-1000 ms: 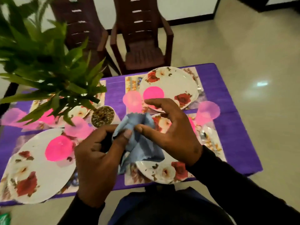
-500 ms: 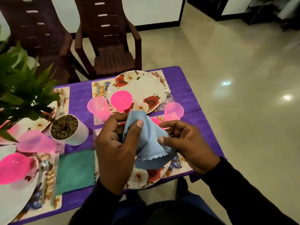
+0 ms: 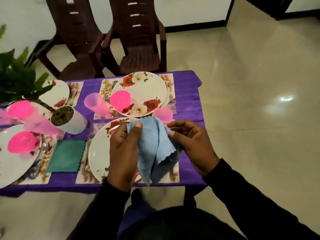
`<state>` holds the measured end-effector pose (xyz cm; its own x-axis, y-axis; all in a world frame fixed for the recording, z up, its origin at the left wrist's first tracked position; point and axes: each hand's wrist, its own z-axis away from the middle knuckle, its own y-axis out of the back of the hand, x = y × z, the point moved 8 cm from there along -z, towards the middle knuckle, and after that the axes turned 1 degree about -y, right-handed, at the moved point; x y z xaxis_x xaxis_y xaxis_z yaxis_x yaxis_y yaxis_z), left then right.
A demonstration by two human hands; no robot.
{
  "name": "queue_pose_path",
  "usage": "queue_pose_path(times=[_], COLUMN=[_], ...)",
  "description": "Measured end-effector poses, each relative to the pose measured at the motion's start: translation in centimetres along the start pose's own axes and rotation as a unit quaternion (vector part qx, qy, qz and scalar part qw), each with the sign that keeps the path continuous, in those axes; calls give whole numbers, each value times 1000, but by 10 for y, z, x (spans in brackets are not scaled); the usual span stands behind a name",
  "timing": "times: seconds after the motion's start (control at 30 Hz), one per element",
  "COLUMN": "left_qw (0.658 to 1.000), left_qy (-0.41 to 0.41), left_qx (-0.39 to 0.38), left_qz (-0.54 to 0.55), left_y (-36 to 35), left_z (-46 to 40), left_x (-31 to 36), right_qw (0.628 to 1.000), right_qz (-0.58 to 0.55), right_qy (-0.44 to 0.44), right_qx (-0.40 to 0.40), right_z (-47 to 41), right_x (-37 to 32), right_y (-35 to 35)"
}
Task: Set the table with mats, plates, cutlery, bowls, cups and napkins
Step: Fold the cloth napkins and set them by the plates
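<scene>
While both hands pinch blue napkin (image 3: 152, 144) above plate (image 3: 98, 153), right hand (image 3: 192, 144) overhangs counter (image 3: 187, 101) edge; left hand (image 3: 124, 149) inboard.

Both hands held a blue napkin (image 3: 152, 146) above the near plate (image 3: 98, 151). The left hand (image 3: 123, 153) pinched its upper left edge under the thumb; the right hand (image 3: 192, 144) pinched the right edge, and the cloth hung in folds between them. A green napkin (image 3: 65, 155) lay flat on the purple table (image 3: 187, 104), just left of that plate. The far plate (image 3: 143, 91) carried a pink bowl (image 3: 120, 99), with a pink cup (image 3: 96, 104) to its left and a fork (image 3: 170, 94) to its right. A potted plant (image 3: 68, 121) stood left of centre. Two brown chairs (image 3: 138, 37) stood beyond the table.
</scene>
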<state>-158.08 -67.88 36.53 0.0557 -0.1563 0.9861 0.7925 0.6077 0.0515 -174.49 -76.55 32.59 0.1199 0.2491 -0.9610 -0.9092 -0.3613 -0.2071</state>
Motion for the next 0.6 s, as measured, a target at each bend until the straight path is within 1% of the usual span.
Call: queue_pose_path(times=[0.03,0.1,0.17,0.2,0.3,0.37,0.4,0.47,0.5,0.53,0.57,0.6], left_qw=[1000,1000,999,999,997,997,997,996,996,995,994,993], left_qy=[0,-8,14,26,-3,-27,-33,-41,-47,-54,-59,-63], left_qx=[7,-4,-27,-27,15,42,49,65,74,82,88,95], left_qz=[-5,-30,-26,-33,-70,-64,-55,-35,-33,-33,-32,-30], left_y=[-3,-9,-19,-22,-20,-19,-19,-20,-20,-21,-22,-22], left_z=[3,8,15,17,20,20,21,24,25,27,29,31], left_x=[-1,-6,-12,-14,-9,-4,-3,1,5,7,9,9], right_qw=[1000,1000,999,999,998,997,994,976,964,961,969,980], right_qz=[-1,-7,-4,1,14,45,84,186,220,225,206,175], right_qy=[0,1,10,20,39,52,65,104,127,136,120,80], right_qx=[-8,-21,-35,-41,-48,-28,-8,48,77,86,73,41], right_z=[0,2,4,5,5,4,4,5,6,7,6,6], right_x=[1,-2,-6,-9,-18,-22,-23,-30,-37,-41,-42,-38], right_y=[5,10,12,12,13,18,23,34,38,40,39,35])
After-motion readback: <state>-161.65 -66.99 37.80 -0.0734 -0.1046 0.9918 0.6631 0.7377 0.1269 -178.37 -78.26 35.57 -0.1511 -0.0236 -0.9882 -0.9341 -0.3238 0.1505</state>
